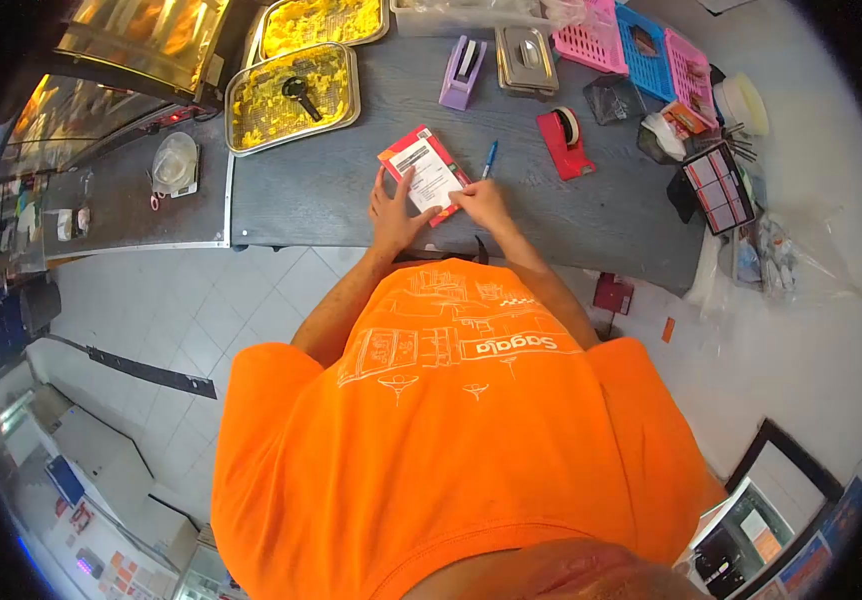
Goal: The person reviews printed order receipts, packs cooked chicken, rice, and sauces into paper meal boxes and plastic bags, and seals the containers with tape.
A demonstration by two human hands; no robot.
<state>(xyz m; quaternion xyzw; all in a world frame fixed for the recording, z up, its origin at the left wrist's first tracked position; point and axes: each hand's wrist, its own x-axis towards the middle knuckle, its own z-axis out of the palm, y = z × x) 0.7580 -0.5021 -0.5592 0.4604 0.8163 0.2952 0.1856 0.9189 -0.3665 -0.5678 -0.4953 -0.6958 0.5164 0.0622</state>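
A red box [388, 157] lies at a slant on the grey table, with a white printed paper [425, 172] on its upper face. My left hand [393, 211] rests at the box's left and lower edge, fingers spread, with the thumb lying over the paper. At the right edge, my right hand [484, 204] has its fingers closed in a pinch on the paper's side; the fingertips partly hide that edge. A blue pen [491, 158] lies on the table just beyond my right hand.
Right of the pen stands a red tape dispenser [565, 146]; farther back are a purple dispenser [458, 80] and a lidded steel container [526, 60]. Trays of yellow food [349, 100] sit at the back left. Pink and blue baskets [641, 50] and a card display [719, 188] line the right.
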